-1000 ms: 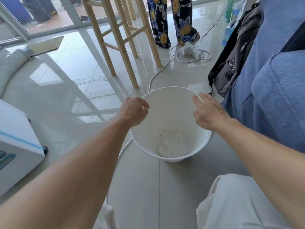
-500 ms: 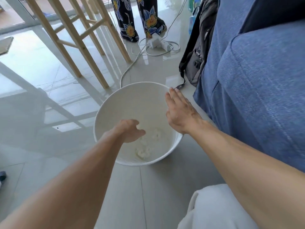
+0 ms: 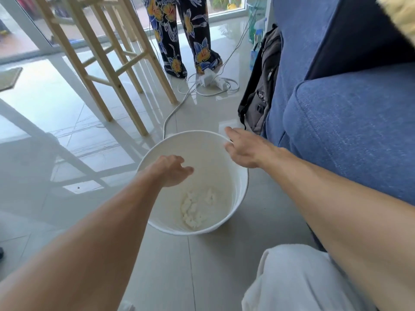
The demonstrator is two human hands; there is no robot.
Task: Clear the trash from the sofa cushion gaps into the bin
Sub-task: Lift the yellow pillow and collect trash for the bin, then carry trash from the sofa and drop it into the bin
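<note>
Two hands of mine reach to the white bin (image 3: 202, 151), which stands on the tiled floor (image 3: 67, 153) in the middle of the frame. My left hand (image 3: 170, 172) hangs over the bin's mouth on its left side. Its fingers (image 3: 186, 169) are loosely curled and point down into the bin. They seem to hold nothing, though the palm is turned away from me. My right hand (image 3: 243, 150) lies at the rim on the bin's upper right, palm down, its fingers (image 3: 233, 132) straight, slightly spread and holding nothing. The thumb looks to touch the rim.

The trash (image 3: 194, 208), crumpled white wads, lies heaped on the bottom of the bin, below my left hand.

The blue sofa (image 3: 350, 131) fills the right side of the frame, just beside the bin. A dark backpack (image 3: 261, 86) leans against its end. In the upper left stand the pale wooden legs of a stool (image 3: 112, 70). Beyond them, at top centre, another person (image 3: 186, 41) in flowered trousers stands by a white power strip (image 3: 212, 79), whose cable runs toward the bin. My knee (image 3: 303, 279), in white cloth, shows at lower right.
</note>
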